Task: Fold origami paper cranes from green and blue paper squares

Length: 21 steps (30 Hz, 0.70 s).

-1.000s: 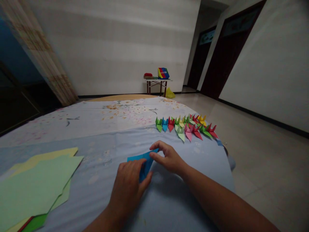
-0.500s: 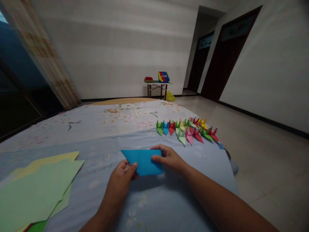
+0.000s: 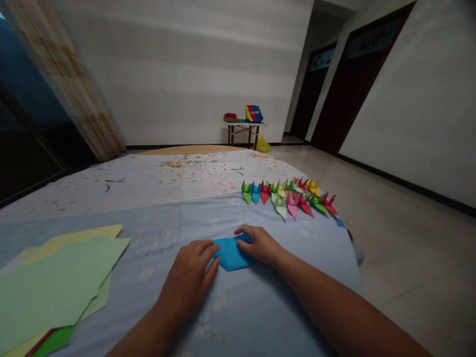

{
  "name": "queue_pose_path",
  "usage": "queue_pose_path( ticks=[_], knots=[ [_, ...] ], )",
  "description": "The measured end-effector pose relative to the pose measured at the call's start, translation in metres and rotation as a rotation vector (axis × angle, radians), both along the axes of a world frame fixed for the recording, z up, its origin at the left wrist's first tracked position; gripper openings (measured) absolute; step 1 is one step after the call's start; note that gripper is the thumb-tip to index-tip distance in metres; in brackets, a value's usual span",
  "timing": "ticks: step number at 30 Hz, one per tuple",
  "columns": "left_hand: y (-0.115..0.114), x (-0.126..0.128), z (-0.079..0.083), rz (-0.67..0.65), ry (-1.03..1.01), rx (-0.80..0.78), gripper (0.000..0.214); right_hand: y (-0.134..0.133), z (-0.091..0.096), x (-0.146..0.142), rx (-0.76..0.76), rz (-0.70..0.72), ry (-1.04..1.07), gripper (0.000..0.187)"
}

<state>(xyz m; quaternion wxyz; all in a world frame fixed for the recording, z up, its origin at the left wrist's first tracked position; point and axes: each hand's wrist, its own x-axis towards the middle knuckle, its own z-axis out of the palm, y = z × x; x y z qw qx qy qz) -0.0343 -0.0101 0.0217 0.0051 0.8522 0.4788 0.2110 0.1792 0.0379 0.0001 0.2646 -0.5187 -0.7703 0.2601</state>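
Note:
A folded sheet of blue paper lies low over the blue cloth in front of me. My left hand is at its left end, with thumb and forefinger on the edge there; the left tip of the paper is hidden by these fingers. At the right end my right hand grips the paper, thumb on top and fingers over the far edge. Beyond the hands, several folded paper cranes in green, blue, red, pink and yellow stand close together.
Loose sheets of green and yellow paper are stacked at the left. A flowered cloth covers the table's far part. By the wall stands a small table with a colourful box on it. The table's right edge drops to a tiled floor.
The blue paper is lower and its pointed left end no longer shows. My left hand has turned over towards the paper, with its fingers reaching further out. My right hand keeps its grip.

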Motion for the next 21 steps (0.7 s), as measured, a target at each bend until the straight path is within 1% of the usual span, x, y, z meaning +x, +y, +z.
queue_pose_path(
  ticks=[3, 5, 8, 11, 14, 16, 18, 21],
  knots=[
    [-0.002, 0.003, -0.012, -0.093, 0.128, -0.02, 0.027, -0.001, 0.002, 0.001, 0.026, 0.025, -0.017, 0.032],
    [-0.003, 0.004, -0.016, -0.108, 0.177, -0.028, 0.027, 0.0, 0.004, 0.005, 0.027, 0.052, -0.015, 0.037],
    [-0.004, 0.003, -0.017, -0.107, 0.192, -0.02, 0.027, 0.003, 0.009, 0.019, 0.049, 0.099, -0.021, 0.046],
    [-0.003, 0.002, -0.017, -0.116, 0.191, -0.017, 0.028, 0.005, 0.015, 0.037, 0.079, 0.221, -0.097, 0.048],
    [-0.001, 0.0, -0.02, -0.121, 0.191, -0.02, 0.028, 0.003, 0.022, 0.05, 0.029, 0.382, -0.161, 0.049],
    [0.0, 0.0, -0.021, -0.122, 0.189, -0.029, 0.028, 0.0, 0.026, 0.053, -0.007, 0.459, -0.188, 0.049],
    [0.0, 0.0, -0.022, -0.124, 0.18, -0.035, 0.028, -0.002, 0.029, 0.053, -0.032, 0.482, -0.208, 0.047],
    [0.001, 0.001, -0.022, -0.121, 0.16, -0.029, 0.028, -0.005, 0.031, 0.051, -0.049, 0.462, -0.201, 0.044]
  ],
)
